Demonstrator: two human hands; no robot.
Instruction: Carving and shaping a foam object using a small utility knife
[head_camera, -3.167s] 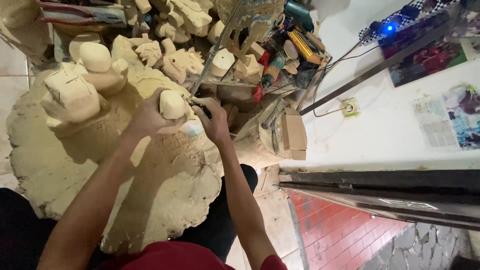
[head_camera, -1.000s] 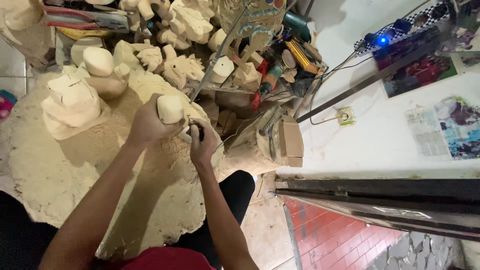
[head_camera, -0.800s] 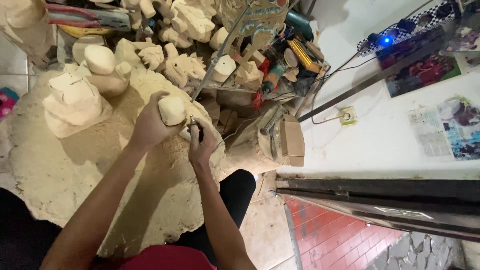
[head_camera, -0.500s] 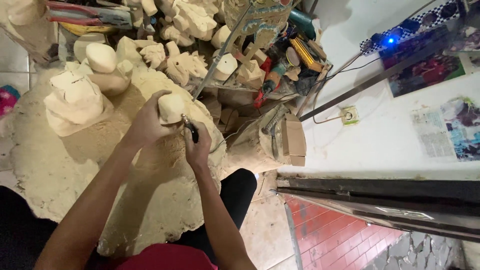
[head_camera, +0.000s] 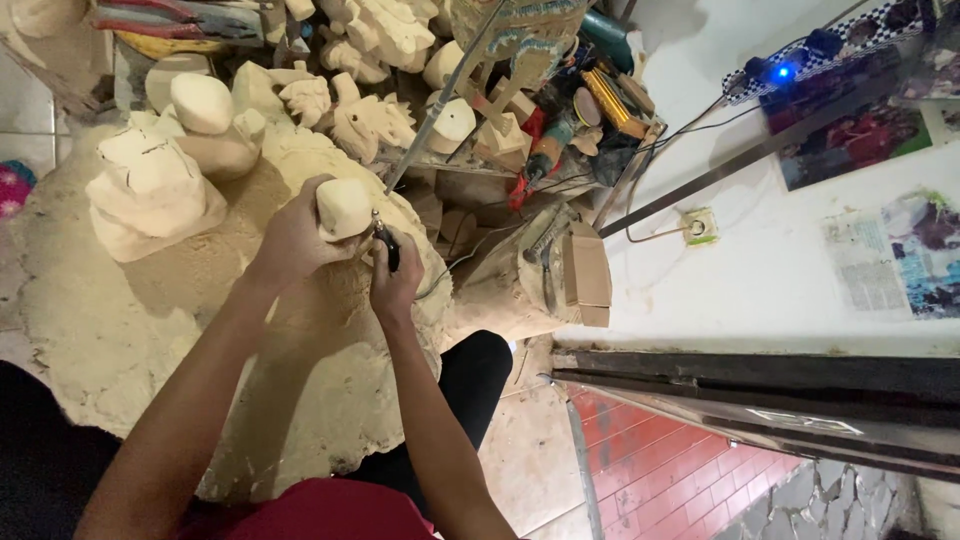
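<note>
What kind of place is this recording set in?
Probably a small wood-carving workshop: pale rough-cut carvings crowd the floor, sawdust lies thick, power tools are heaped by the wall, and the left hand holds a wooden piece.

Floor's (head_camera: 525, 450) basically buried under a big sawdust heap (head_camera: 130, 330), with rough-carved wooden blocks (head_camera: 150, 190) sitting along its far edge.

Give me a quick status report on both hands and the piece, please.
Left hand grips a pale wooden block. Right hand holds a small dark-handled tool, tip at the block. Other carved pieces sit clear, beyond.
</note>
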